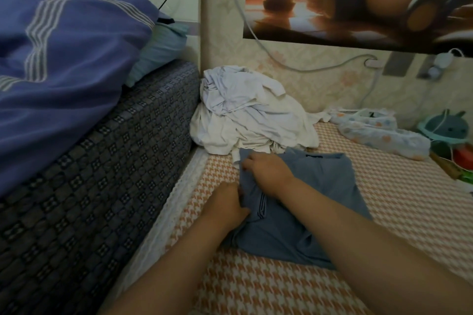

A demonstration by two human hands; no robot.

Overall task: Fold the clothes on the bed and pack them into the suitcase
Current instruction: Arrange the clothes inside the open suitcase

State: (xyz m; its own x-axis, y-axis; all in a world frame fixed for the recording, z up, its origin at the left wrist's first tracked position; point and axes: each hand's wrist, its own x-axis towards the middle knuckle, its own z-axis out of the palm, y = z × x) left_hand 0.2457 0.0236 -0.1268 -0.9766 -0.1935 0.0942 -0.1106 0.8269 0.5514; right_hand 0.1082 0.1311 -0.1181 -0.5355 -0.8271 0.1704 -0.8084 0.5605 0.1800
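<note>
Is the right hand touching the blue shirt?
Touching. The head view shows the right hand lying on the blue shirt, its fingers curled round the cloth near the shirt's upper left corner, with no gap.

Fingertips of left hand (225, 203) were hidden in blue shirt (320, 186) fold. Near edge of white clothes pile (245, 112) lay under shirt. At right edge, poster (358, 0), green toy (450, 125) were cropped.
</note>
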